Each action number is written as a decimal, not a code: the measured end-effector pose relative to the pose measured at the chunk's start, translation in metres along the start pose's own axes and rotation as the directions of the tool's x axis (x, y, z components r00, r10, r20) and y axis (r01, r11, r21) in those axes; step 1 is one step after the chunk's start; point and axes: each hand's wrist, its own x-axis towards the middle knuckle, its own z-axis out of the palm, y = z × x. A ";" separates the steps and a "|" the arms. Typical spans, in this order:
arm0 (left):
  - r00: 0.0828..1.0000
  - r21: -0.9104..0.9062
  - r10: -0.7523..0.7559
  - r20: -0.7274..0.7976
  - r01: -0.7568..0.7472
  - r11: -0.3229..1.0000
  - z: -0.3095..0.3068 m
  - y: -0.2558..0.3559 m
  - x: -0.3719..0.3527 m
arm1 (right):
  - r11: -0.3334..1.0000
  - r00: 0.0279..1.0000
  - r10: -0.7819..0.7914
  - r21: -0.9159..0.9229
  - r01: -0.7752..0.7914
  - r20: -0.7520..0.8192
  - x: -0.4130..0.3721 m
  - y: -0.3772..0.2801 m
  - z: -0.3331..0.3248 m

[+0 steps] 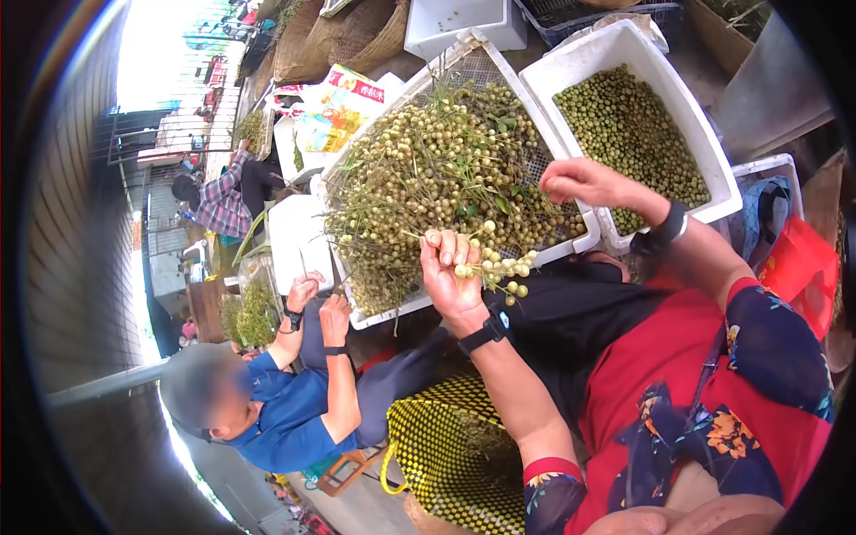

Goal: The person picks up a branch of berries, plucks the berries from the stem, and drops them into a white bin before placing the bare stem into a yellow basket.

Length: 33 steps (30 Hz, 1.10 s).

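Observation:
My left hand (452, 275) is closed around a sprig of small round yellow-green fruit (504, 267), the cluster hanging out to the right. My right hand (584, 183) is closed, fingertips drawn together, above where two white bins meet; whatever it may hold is hidden. Beneath the hands, a mesh-bottomed white tray (513, 67) carries a big heap of fruit sprigs (428, 169) with thin stems and a few leaves. To its right, a white foam box (727, 192) contains loose green fruit (629, 134) without stems.
A co-worker in a blue shirt (294, 410) sits at left, both hands raised near the tray. A yellow-and-black woven basket (446, 446) stands below my left arm. A red plastic bag (802, 272) lies at right. Farther back sits another person in a plaid shirt (223, 201).

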 end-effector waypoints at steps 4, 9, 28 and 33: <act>0.999 0.005 -0.045 0.030 0.045 0.999 0.010 0.000 -0.001 | 0.962 0.979 0.049 0.253 -0.099 0.197 0.015 -0.001 0.040; 0.999 0.050 -0.040 0.018 0.039 0.998 0.008 -0.002 -0.001 | 0.948 0.961 -0.095 0.319 0.007 0.261 0.027 -0.022 0.068; 0.905 0.542 0.310 -0.291 -0.111 0.833 -0.015 -0.016 -0.010 | 0.740 0.962 0.257 0.660 -0.132 -0.096 0.021 -0.011 0.071; 0.852 0.574 0.384 -0.357 -0.124 0.809 -0.007 -0.039 -0.003 | 0.959 0.993 0.081 0.277 -0.055 -0.084 0.006 -0.013 0.108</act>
